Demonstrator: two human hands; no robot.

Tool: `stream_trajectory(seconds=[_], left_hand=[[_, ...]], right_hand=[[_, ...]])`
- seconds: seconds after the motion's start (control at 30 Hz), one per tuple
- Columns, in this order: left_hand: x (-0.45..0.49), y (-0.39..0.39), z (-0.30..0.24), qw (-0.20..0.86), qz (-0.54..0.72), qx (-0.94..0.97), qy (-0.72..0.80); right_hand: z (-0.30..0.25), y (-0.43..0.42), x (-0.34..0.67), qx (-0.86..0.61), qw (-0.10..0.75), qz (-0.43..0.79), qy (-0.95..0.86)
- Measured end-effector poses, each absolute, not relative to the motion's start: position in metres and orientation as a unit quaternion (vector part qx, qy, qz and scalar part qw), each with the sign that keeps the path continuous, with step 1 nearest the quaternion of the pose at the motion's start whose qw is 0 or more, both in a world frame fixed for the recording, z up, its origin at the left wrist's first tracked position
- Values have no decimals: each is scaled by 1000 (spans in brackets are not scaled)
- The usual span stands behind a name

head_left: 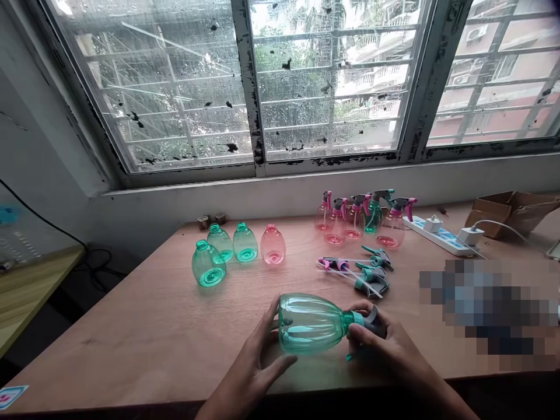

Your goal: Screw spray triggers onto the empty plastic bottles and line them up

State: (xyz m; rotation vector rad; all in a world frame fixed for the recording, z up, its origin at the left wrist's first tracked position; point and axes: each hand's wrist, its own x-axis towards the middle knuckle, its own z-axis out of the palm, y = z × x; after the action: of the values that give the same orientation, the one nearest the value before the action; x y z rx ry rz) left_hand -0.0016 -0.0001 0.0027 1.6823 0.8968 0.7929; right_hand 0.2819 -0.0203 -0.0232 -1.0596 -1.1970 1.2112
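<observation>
You are holding the green spray bottle on its side, near the front edge of the surface; I cannot tell if it is touching the wood. Your right hand is gripping it at the neck end, with the fingers and the thumb pressing around the collar and the dark grey spray head. The base of the bottle is pointing to your left. Your left hand is curving beside this base, its fingers standing spread and the thumb lying lower, apart from them; whether the fingertips are touching the plastic, I cannot tell. Beyond your hands, several loose spray heads are lying close together with their tubes. To the left of them, three green bottles and one pink bottle are standing upright, showing their bare necks. Farther back, the fitted spray bottles are standing in a group, four pink and one green. Just beside them, a white power strip is lying, and a cardboard box is sitting farther to the right.
</observation>
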Motion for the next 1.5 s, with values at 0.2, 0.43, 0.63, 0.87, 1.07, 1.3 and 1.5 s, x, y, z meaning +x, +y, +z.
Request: stream_trajectory(seconds=[0.2, 0.43, 0.63, 0.87, 1.07, 1.3, 1.5], left_hand=[[-1, 1, 2, 507, 337, 694, 383], [-1, 5, -7, 500, 345, 705, 366], [-4, 2, -1, 504, 342, 694, 384], [-1, 2, -1, 518, 343, 695, 361], [-2, 2, 3, 493, 331, 707, 384], [1, 0, 2, 478, 325, 717, 389], [-2, 0, 3, 486, 330, 711, 386]], right_hand=[[-23, -20, 282, -442, 532, 518, -504], [-20, -20, 281, -431, 537, 529, -496], [-21, -20, 280, -422, 541, 532, -497], [-19, -20, 279, -423, 551, 527, -489], [-21, -20, 280, -418, 549, 529, -494], [-22, -20, 281, -418, 551, 533, -487], [-23, -21, 282, -421, 533, 539, -498]])
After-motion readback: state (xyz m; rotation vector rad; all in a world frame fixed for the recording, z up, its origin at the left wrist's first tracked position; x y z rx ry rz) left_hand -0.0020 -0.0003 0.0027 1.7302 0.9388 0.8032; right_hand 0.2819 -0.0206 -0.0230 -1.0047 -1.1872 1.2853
